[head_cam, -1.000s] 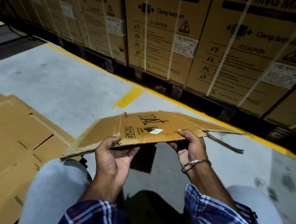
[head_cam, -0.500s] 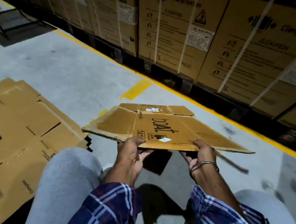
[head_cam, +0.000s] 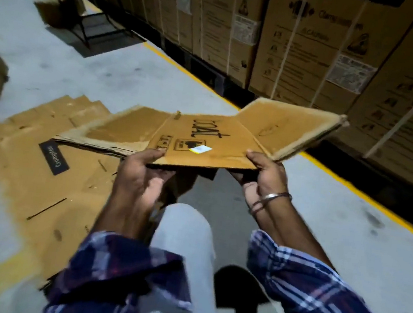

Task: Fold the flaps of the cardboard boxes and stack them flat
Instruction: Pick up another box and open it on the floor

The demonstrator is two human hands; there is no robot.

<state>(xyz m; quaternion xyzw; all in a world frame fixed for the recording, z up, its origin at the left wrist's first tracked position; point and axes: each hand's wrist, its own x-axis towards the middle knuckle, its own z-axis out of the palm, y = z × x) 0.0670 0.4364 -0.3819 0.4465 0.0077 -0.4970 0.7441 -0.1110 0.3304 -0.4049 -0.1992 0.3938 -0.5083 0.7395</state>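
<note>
Closest to me, at six o'clock, my plaid sleeves (head_cam: pixel 115 283) run forward on either side of my grey trouser leg (head_cam: pixel 184 235). Just ahead, my left hand (head_cam: pixel 139 176) grips the near edge of the flattened cardboard box (head_cam: pixel 202 140), thumb on top at the left end of the middle panel and fingers curled underneath. My right hand (head_cam: pixel 263 171) pinches the same near edge at the right end, thumb on top and fingers below, with a metal bangle (head_cam: pixel 272 196) on that wrist. Between them I hold the box off the floor, roughly level, with dark handwriting and a small white sticker (head_cam: pixel 201 149) on the middle panel. Its left flap stretches toward nine o'clock, lying nearly level, and its right flap tilts upward toward one o'clock.

Under the left flap, from about seven to ten o'clock, a stack of flattened cartons (head_cam: pixel 40 174) lies on the grey concrete floor (head_cam: pixel 346 240), the top one bearing a dark printed label. Beyond the box a yellow floor line (head_cam: pixel 185 70) runs from eleven to three o'clock. Past it, from twelve to two o'clock, stands a row of large strapped appliance cartons (head_cam: pixel 306 46). At eleven o'clock, farthest off, a dark metal frame (head_cam: pixel 87 17) stands on the floor.
</note>
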